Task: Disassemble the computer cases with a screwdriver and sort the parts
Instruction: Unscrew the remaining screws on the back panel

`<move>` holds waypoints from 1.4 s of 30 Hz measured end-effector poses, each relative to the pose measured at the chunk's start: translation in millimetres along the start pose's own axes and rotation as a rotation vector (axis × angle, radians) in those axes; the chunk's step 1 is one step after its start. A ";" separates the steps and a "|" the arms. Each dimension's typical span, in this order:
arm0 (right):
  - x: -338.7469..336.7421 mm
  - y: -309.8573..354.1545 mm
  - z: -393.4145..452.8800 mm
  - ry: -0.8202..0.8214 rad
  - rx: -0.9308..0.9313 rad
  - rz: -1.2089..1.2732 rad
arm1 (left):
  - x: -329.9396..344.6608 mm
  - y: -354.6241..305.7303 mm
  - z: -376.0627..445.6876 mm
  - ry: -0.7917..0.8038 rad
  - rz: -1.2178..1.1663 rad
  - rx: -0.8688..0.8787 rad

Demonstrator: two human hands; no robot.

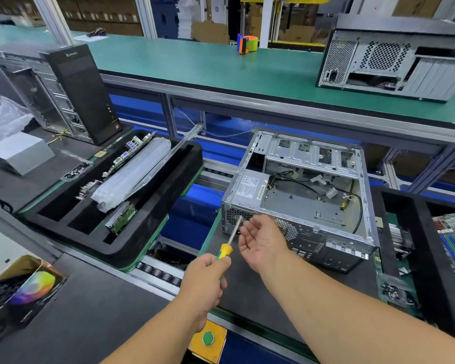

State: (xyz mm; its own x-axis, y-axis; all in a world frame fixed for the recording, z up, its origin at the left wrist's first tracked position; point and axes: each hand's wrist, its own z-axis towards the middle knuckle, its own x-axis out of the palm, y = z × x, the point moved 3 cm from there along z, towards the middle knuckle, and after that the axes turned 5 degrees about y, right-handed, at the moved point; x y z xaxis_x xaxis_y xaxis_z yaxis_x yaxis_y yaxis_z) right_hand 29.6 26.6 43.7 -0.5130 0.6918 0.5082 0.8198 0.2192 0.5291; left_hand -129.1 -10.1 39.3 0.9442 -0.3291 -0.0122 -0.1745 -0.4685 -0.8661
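Currently you're gripping the screwdriver (227, 249) in your left hand (204, 278), tip at the open desktop case (304, 199) at the bench's front edge; right hand (260, 239) cupping empty. Case looks rigid, sharp-edged; hold its frame rails.

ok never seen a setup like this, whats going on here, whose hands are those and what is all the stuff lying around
This is one picture from a camera worn on a person's head, looking down at their own two hands; there is no robot. The left hand grips a yellow-and-green screwdriver, its tip at the back of an open computer case lying on a dark bench. The right hand is open, palm up, beside the shaft. To the left a black tray holds removed parts. Farther back, another case sits on a green shelf.
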 end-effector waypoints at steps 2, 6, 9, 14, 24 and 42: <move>-5.4 -3.7 2.2 -0.023 -0.007 -0.034 | -4.0 -2.8 2.0 -0.037 -0.026 0.013; -3.1 -5.7 -1.1 0.108 -0.018 -0.064 | -7.9 -12.1 5.6 -0.071 -0.044 0.028; 6.8 -4.0 2.2 0.171 -0.025 -0.124 | -8.0 -15.1 5.2 -0.095 -0.047 0.014; 29.1 -4.7 9.5 0.234 0.008 -0.323 | -6.4 -17.1 8.4 -0.117 -0.027 -0.016; 27.8 -5.6 21.8 0.201 -0.024 -0.390 | -7.9 -16.6 17.3 -0.181 0.202 0.060; 34.9 -11.0 22.0 0.262 0.018 -0.310 | -10.7 -23.7 18.2 0.056 -0.438 -0.175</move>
State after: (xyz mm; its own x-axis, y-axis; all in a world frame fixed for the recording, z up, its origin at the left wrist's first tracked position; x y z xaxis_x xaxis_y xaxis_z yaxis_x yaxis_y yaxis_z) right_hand 8.3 63.4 40.6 -0.7822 0.3929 0.4835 0.6191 0.4031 0.6740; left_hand -130.1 19.5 50.9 0.9237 -0.1113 0.3667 0.1878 -0.7028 -0.6862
